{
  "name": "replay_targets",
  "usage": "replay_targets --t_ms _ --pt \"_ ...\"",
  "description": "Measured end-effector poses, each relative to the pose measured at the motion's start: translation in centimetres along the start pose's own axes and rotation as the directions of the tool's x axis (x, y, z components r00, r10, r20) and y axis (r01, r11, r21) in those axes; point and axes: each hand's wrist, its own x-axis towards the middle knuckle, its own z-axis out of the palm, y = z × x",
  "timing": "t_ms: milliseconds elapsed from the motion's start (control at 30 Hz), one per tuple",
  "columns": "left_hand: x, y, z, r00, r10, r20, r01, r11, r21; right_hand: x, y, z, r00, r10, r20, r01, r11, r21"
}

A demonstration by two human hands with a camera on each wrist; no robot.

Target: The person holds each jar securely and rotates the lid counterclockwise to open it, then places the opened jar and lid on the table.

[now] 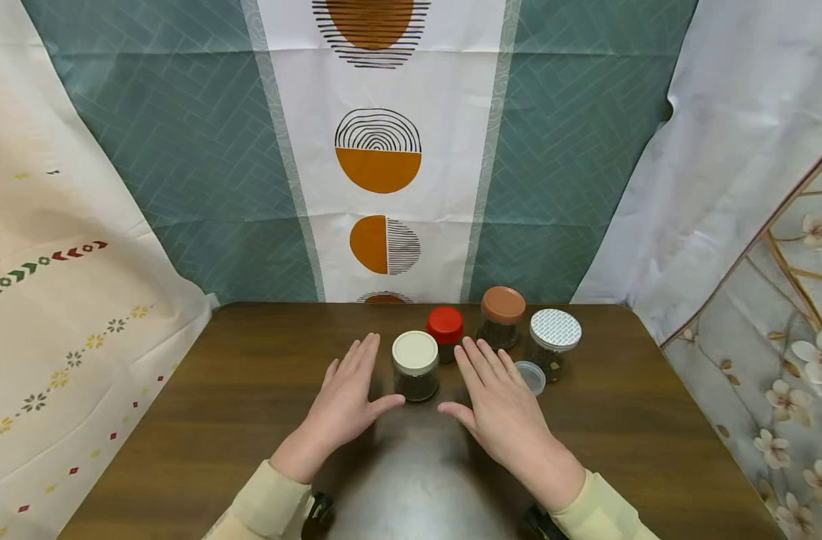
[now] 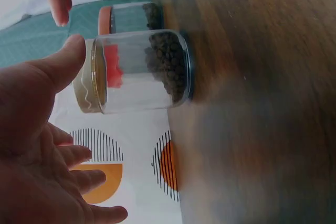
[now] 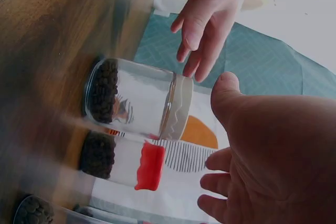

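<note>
A clear jar with a cream lid [image 1: 415, 352] stands upright on the table, dark pellets filling its lower part in the left wrist view. On its left is my left hand [image 1: 346, 401], fingers straight and thumb spread toward the jar. My right hand [image 1: 499, 401] lies in the same way on its right, apart from the jar. Neither hand holds anything. Behind the cream-lidded jar stands a red-lidded jar [image 1: 445, 324], also with dark pellets [image 3: 98, 155]. Whether either thumb touches glass looks unlikely; both appear apart from it.
Toward the back right stand a jar with a brown-orange lid [image 1: 503, 306] and a jar with a white patterned lid [image 1: 555, 330]. A small clear round lid or dish [image 1: 531, 377] lies beside my right fingers. The wooden table [image 1: 249, 375] ends at a hanging cloth [image 1: 202, 150].
</note>
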Motion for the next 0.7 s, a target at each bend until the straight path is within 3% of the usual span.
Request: replay_targets --t_ms 200,467,567,700 --pt "0.9 -0.4 0.9 1.0 -0.022 0.021 0.024 0.99 -0.136 -0.1 -0.2 0.2 1.0 -0.005 0.017 0.005 1.0 0.003" --pt "2.7 -0.8 1.8 0.999 -0.039 0.029 0.046 0.957 -0.287 0.0 -0.5 0.7 1.0 -0.013 0.015 0.014 1.0 -0.004" --pt "3.8 -0.7 2.1 0.998 -0.05 0.05 0.064 0.936 -0.347 0.1 -0.4 0.6 1.0 -0.009 0.003 0.009 1.0 0.001" --pt "4.7 -0.9 2.8 0.994 -0.077 0.079 0.104 0.891 -0.442 0.1 -0.4 0.6 1.0 -0.013 0.006 0.013 1.0 -0.003"
